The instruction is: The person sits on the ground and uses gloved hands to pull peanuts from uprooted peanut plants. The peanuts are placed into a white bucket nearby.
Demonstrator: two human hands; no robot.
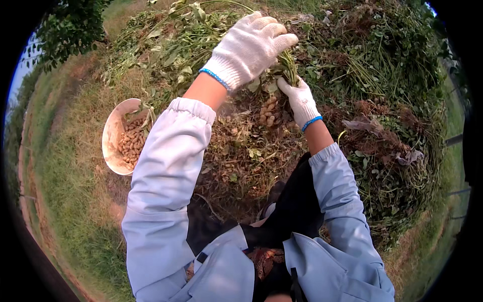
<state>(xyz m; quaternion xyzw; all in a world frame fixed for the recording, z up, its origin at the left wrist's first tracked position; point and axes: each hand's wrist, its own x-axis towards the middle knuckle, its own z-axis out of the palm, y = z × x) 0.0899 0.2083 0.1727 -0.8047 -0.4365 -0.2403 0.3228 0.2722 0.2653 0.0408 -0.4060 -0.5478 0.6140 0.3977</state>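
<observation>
Both hands wear white knitted gloves with blue-edged cuffs. My right hand (301,100) is closed around the lower stems of a bunch of green peanut plants (288,68). A cluster of peanut pods (268,111) hangs just left of it, below the leaves. Above and to the left, my left hand (253,47) lies over the upper part of the plants, its fingers bent and its palm hidden; whether it grips any stems cannot be told. At the left stands a white bucket (113,132), partly filled with peanuts in the shell (133,140), beside my left sleeve.
Heaped pulled peanut plants (377,71) lie ahead and down the right side, with roots and scraps of plastic film (364,125) among them. Dry plant litter (241,162) covers the ground between my arms. Grass (71,188) grows at the left; leafy branches (71,30) hang at the upper left.
</observation>
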